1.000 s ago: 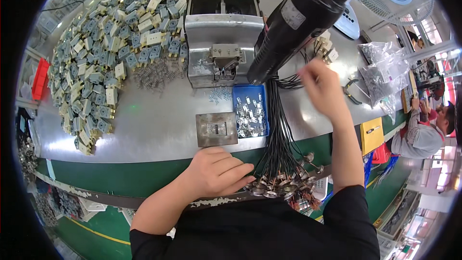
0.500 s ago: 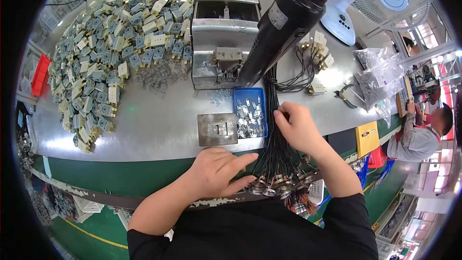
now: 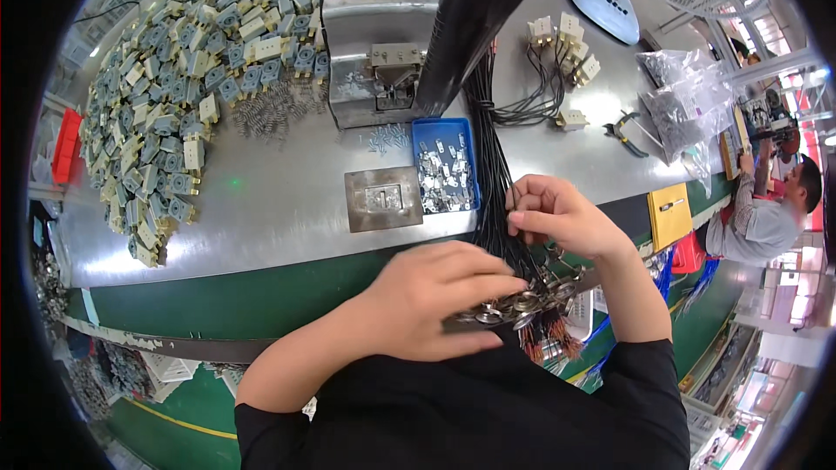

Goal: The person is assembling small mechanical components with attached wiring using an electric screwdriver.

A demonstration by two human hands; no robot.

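Observation:
A bundle of black cables (image 3: 493,157) runs down the bench and over its front edge. Round metal parts (image 3: 525,303) cluster at its near end, with coppery wire tips (image 3: 557,331) below. My right hand (image 3: 566,216) pinches a black cable at the bundle's right side between thumb and fingers. Over the round metal parts, my left hand (image 3: 440,296) has its fingers stretched out and thumb apart, slightly blurred; it partly hides the parts. Left of the cables are a blue tray (image 3: 473,202) of small metal pieces and a flat steel block (image 3: 364,209) with a slot.
A metal machine (image 3: 361,35) stands behind the tray, beside a black cylindrical tool (image 3: 470,26). Grey-and-cream housings (image 3: 174,113) are heaped at left, near loose springs (image 3: 270,109). Wired cream blocks (image 3: 570,52), pliers (image 3: 625,133) and a fan (image 3: 601,0) lie right. Another person (image 3: 775,218) works farther right.
My left hand has moved right over the round metal parts, its fingers spreading. My right hand has shifted slightly right with a cable pinched in it. The view has tilted, raising the bench items.

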